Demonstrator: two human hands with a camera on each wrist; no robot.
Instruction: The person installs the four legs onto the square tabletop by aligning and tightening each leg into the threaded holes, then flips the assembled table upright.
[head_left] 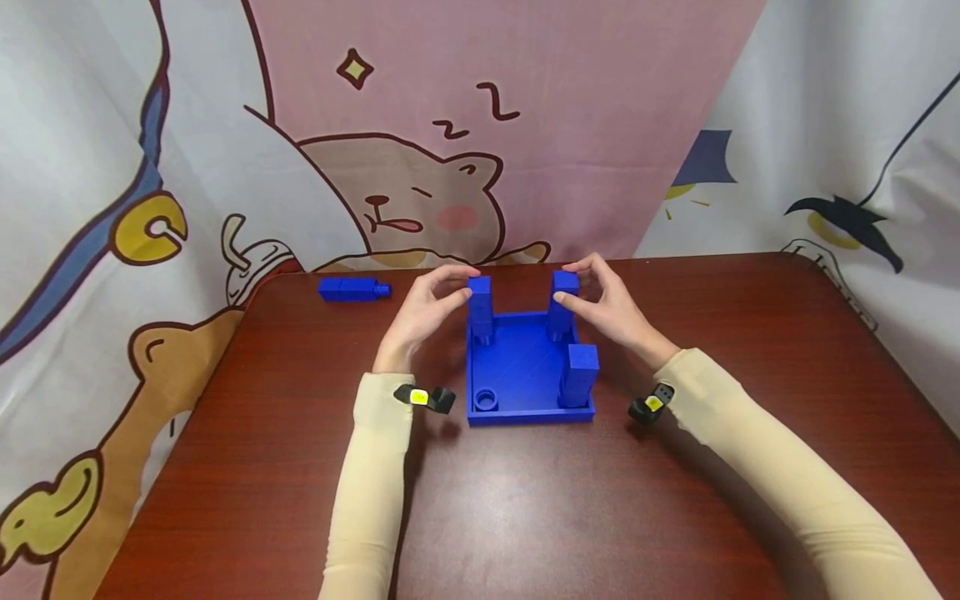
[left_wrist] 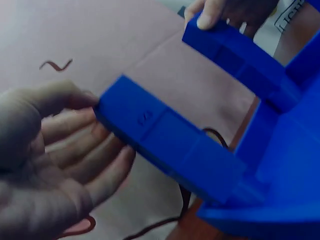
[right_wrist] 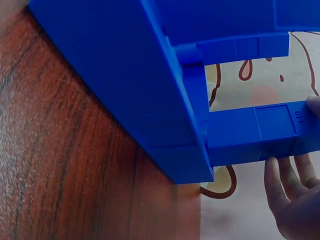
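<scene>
A square blue tray-like base (head_left: 525,417) with a raised rim lies on the table, and three blue square posts stand in its corners. With thumb and fingertips, my left hand (head_left: 427,312) holds the top of the far-left post (head_left: 481,310). My right hand (head_left: 613,307) pinches the top of the far-right post (head_left: 561,317) in the same way. Free of both hands, the near-right post (head_left: 579,375) stands upright. A round socket (head_left: 486,400) shows in the near-left corner. Raised markings are visible on the left-held post (left_wrist: 170,135) and the right-held post (right_wrist: 275,122).
A fourth blue post (head_left: 348,289) with a threaded-looking round end lies on its side at the table's far left. Behind the brown wooden table (head_left: 495,508) hangs a printed cloth (head_left: 585,125). Each wrist wears a black strap.
</scene>
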